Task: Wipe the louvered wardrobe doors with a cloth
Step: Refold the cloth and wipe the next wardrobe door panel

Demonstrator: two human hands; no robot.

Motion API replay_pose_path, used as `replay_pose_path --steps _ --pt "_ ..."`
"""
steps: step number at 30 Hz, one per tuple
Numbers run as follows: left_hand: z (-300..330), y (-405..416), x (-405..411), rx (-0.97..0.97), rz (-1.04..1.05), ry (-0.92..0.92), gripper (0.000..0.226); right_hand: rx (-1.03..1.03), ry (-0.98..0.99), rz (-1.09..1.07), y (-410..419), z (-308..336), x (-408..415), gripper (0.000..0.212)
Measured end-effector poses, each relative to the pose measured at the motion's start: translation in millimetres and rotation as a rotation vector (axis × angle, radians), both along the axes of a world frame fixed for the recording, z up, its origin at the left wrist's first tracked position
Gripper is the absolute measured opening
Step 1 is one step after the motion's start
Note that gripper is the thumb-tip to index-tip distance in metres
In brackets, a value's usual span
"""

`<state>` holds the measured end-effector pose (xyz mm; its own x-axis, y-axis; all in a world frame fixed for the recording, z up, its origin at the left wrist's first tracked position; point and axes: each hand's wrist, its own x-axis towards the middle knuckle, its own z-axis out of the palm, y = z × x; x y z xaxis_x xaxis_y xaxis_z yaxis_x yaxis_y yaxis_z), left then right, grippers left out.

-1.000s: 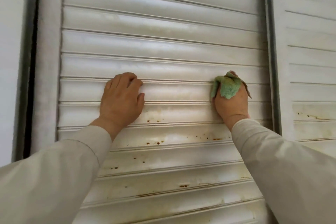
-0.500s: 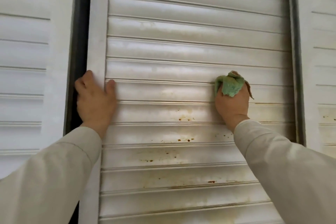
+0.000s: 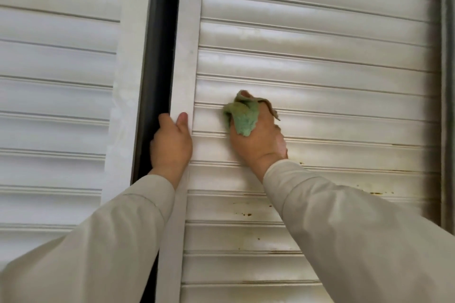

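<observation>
Slid leftward along the slat since a moment ago, green cloth (image 3: 243, 115) bunched tight in right hand (image 3: 256, 140), near left hand (image 3: 171, 141) curled round door (image 3: 320, 61) edge; best wiped lengthwise, bracing firmly, toward rusty specks (image 3: 246, 214) below.

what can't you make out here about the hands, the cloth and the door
Head view only:
- Left hand fingertips: curled round the door's left stile, hidden behind its edge.
- Green cloth: mostly bunched inside the right hand.
- Slat under that hand: covered.
- Dark gap: too dark to see inside.
- Lower slats: covered by the sleeves.
</observation>
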<state>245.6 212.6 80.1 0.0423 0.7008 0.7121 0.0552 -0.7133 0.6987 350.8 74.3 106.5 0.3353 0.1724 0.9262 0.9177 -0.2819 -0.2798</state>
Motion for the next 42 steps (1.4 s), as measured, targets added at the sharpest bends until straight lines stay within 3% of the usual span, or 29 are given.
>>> replay_pose_path --steps 5,8,10,13,17,19,21,23,25,28,33,36,39,42 --pt "-1 -3 2 0.040 0.007 -0.033 0.041 -0.192 -0.297 -0.055 31 3 16 0.059" --pt "-3 0 3 0.054 0.005 -0.056 0.042 -0.216 -0.434 -0.321 17 -1 52 0.053" --pt "-4 1 5 0.072 -0.004 -0.077 0.041 -0.065 -0.299 -0.393 -10 -16 79 0.034" --pt "-6 0 8 0.085 0.009 -0.095 0.038 0.175 0.034 -0.353 -37 -23 109 0.055" --pt "-4 -4 11 0.092 0.022 -0.092 0.035 -0.056 0.052 -0.303 -25 1 98 0.076" --pt "-5 -5 13 0.090 0.022 -0.081 0.035 -0.035 0.125 -0.179 -20 15 77 0.083" --pt "-5 -6 13 0.092 0.012 -0.080 0.037 -0.088 0.078 -0.086 -7 23 49 0.078" --pt "-4 -8 13 0.096 0.014 -0.072 0.037 -0.242 -0.138 -0.061 16 28 20 0.074" --pt "-3 -10 12 0.089 0.009 -0.057 0.036 -0.416 -0.342 -0.089 40 30 2 0.083" --pt "-2 -9 8 0.067 -0.017 -0.037 0.037 -0.495 -0.452 -0.105 50 28 -8 0.073" --pt "-4 -9 9 0.108 0.015 -0.062 0.036 -0.423 -0.352 -0.178 50 49 -7 0.089" --pt "-5 -9 10 0.105 0.006 -0.062 0.033 -0.345 -0.297 -0.138 55 36 -12 0.081" --pt "-4 -5 9 0.082 0.015 -0.045 0.035 -0.395 -0.275 -0.008 49 -1 -17 0.069" --pt "-2 -2 9 0.073 0.038 -0.031 0.039 -0.497 -0.379 -0.023 41 -36 -16 0.064"
